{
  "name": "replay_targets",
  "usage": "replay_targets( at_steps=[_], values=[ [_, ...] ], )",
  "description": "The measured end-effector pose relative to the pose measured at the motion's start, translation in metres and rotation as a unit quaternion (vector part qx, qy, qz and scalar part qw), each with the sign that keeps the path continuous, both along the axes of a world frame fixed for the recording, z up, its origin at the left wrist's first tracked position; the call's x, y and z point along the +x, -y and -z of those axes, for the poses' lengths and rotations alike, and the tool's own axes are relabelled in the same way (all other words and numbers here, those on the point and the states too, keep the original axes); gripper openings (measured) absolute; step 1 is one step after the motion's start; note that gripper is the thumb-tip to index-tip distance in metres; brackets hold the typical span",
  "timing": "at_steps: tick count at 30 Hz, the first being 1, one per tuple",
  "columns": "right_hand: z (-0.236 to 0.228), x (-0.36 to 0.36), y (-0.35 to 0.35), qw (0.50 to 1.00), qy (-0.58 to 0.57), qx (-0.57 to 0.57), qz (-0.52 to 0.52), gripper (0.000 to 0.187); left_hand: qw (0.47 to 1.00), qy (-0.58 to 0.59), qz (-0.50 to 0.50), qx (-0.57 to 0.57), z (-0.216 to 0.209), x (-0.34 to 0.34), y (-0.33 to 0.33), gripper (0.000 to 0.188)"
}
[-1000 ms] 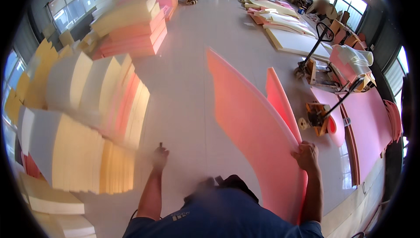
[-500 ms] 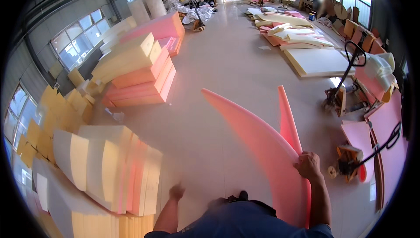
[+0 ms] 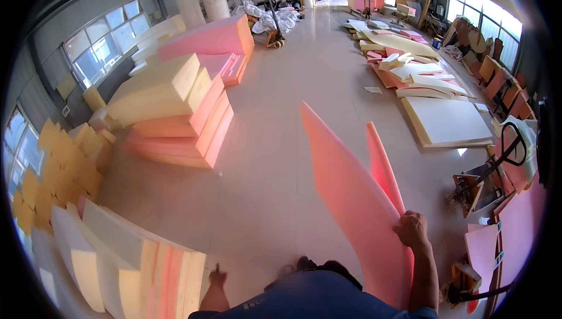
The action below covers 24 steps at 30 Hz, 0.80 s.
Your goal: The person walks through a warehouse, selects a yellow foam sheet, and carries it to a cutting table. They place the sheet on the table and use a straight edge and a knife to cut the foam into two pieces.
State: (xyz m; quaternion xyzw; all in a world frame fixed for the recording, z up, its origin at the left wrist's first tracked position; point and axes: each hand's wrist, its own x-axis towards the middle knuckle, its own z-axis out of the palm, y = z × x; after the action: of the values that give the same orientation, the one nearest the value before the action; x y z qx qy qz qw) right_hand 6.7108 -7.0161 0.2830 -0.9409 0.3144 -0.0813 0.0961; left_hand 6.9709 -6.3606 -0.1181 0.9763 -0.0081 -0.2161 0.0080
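Observation:
My right hand [image 3: 413, 229] is closed on the upper edge of a pink foam sheet [image 3: 354, 196], which hangs upright beside my right leg. Ahead of the grip the foam parts into a broad curved flap on the left and a narrower pink flap [image 3: 383, 161] on the right. Whether these are one folded sheet or two cannot be made out. My left hand [image 3: 217, 276] hangs low at my left side, holding nothing, with a finger sticking out. Nearest to it stands a row of cream and pink foam slabs [image 3: 149, 266].
Left of the walkway rises a stack of cream and pink foam blocks [image 3: 170, 120]. A white-topped foam slab [image 3: 448, 120] lies on the right, with loose foam pieces [image 3: 410, 73] beyond. Closer on the right are pallet jacks [image 3: 483, 178]. Another pallet jack [image 3: 274, 38] stands far ahead.
I have moved forward along the walkway; the stacks on both sides come nearer. The pink foam sheet stays in my right hand, its far tip swung rightward. My left hand has lowered slightly.

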Motion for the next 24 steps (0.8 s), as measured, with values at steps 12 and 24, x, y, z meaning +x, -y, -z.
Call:
replay_targets(
  at_steps=[12,24],
  values=[
    [0.035,0.379,0.225,0.998,0.010,0.045,-0.031,0.018,0.943,0.136,0.059,-0.297,-0.172,0.449,0.429,0.032],
    [0.049,0.775,0.414,0.995,0.031,0.058,-0.073,0.021,0.894,-0.098,-0.414,-0.142,-0.047,0.552,0.277,0.027]
  ],
)
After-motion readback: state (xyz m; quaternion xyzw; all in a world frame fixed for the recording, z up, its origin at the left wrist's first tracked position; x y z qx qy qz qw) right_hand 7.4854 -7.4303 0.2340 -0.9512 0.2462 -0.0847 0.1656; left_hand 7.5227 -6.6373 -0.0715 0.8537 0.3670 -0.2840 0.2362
